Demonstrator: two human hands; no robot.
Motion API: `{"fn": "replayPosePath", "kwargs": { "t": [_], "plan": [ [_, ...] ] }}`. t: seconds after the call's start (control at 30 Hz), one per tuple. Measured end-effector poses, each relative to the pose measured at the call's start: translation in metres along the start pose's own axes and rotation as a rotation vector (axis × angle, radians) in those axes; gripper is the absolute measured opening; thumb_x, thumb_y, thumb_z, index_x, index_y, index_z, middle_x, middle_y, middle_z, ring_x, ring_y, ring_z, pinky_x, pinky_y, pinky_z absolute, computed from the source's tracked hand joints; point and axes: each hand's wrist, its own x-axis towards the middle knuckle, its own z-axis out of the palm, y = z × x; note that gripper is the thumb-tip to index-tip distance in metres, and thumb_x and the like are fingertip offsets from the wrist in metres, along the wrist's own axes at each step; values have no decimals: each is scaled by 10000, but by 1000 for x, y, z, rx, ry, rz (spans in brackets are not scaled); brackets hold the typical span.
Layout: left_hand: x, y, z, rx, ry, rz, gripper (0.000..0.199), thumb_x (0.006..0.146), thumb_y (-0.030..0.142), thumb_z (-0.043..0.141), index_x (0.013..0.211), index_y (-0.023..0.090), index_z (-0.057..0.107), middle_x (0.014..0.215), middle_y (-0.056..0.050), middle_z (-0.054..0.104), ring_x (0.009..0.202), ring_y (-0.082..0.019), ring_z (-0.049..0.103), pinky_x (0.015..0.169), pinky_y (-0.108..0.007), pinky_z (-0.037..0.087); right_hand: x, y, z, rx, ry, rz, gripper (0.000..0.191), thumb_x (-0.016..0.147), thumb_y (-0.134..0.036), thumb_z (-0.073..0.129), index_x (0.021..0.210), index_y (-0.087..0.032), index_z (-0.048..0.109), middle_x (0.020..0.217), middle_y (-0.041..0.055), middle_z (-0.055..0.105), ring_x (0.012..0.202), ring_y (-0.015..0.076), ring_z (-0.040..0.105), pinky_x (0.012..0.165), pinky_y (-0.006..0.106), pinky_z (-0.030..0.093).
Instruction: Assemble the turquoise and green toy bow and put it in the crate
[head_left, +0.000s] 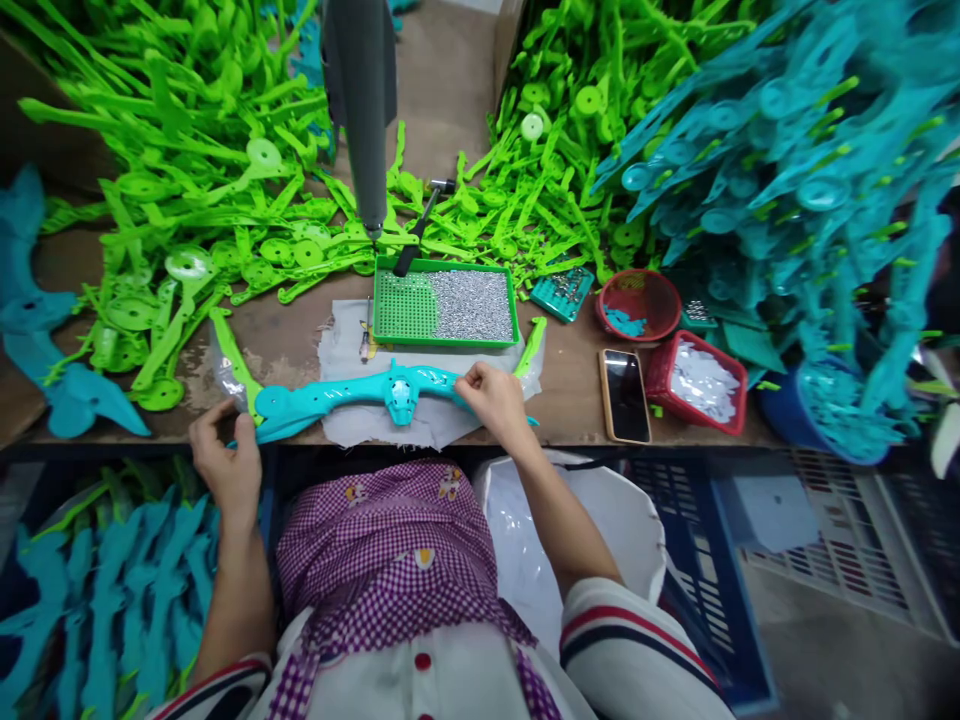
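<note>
Beyond the turquoise bow (345, 393), green parts (262, 154) crowd the bench (294, 342).

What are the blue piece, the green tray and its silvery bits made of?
Blue piece: probably moulded plastic, glossy, with bright highlights.
Green tray: likely plastic, satiny, even colour, regular grid.
Silvery bits: perhaps metal, by their shine; too small to confirm.

Heaped plastic parts (262, 153) and a probable power screwdriver (365, 120) mark a workshop.
</note>
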Motion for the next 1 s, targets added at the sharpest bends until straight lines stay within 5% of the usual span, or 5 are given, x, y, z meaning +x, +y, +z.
{"fn": "replayPosePath", "kwargs": {
  "t": [0.63,0.73,0.83,0.9,1.0],
  "plan": [
    [-3,-8,8,62,82,54,366,810,371,555,1058,127,669,983,-120,662,960,-250,615,904,-384,476,2,-4,-12,-242,-188,-41,240,899,-327,505,873,-192,703,845,92,737,785,229,637,641,299,322],
    [-5,-7,17,36,171,11,289,808,341,563,978,141,682,918,-89,671,868,-212,619,856,-351,487,-12,-19,-23,-114,-107,-45,306,904,-440,531,964,-193,701,869,94,728,781,225,635,675,313,374],
    [-5,-3,26,-11,288,-29,209,812,312,559,869,148,676,827,-59,666,755,-171,602,781,-314,490,-30,-50,-24,337,-57,-168,405,888,-539,533,1044,-197,683,877,59,713,754,173,617,702,307,427],
    [-7,2,28,-65,410,-48,200,823,305,550,853,144,665,809,-52,659,734,-158,594,743,-295,485,-43,-70,-10,683,-189,-290,438,874,-594,523,974,-202,689,833,30,697,710,131,595,669,276,444],
    [-19,12,22,-176,566,-89,190,833,306,558,880,145,646,837,-40,650,708,-135,591,674,-261,467,-63,-86,37,975,-681,-259,522,759,-702,597,819,-191,680,656,-13,636,553,91,532,528,236,416]
  ]
}}
